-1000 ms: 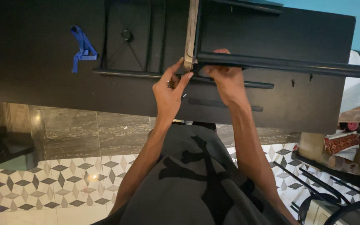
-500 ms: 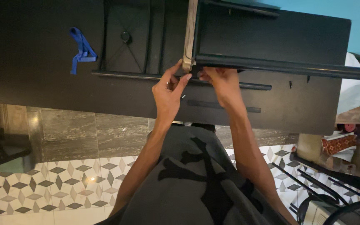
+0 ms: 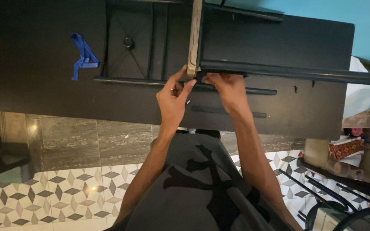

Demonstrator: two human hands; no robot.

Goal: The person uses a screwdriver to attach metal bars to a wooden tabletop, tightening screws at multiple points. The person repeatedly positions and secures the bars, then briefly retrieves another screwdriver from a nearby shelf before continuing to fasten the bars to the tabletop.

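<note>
The left hand (image 3: 173, 99) is partly closed, thumb and forefinger pinched up at the lower end of a pale wooden board (image 3: 194, 36) where it meets a long black metal bar (image 3: 287, 72); the remaining fingers curl loosely into the palm, and whether a small fastener sits between the fingertips cannot be told. The right hand (image 3: 228, 87) is closed over the near end of that same bar, fingers wrapped on its top edge and thumb beneath, just beside the left hand's fingertips.

The board stands on its thin edge, running from the far edge of the wide black tabletop (image 3: 31, 55) toward its middle, light grained wood against the dark surface. The bar leaves the board's lower end at a right angle and runs past the right edge of the tabletop. Left of the board lies a black metal frame (image 3: 129, 42) with crossed thin rods and a round knob at their meeting, its lowest rail running under both hands.

Both forearms rise from the near edge, bare, converging at the joint; the left wrist is bent slightly inward, the right one straight.

A blue plastic clip-like piece (image 3: 82, 55) lies well apart near the left part of the tabletop. Below the near edge show a dark grey printed shirt (image 3: 202, 188) and a patterned tile floor (image 3: 43, 196).
</note>
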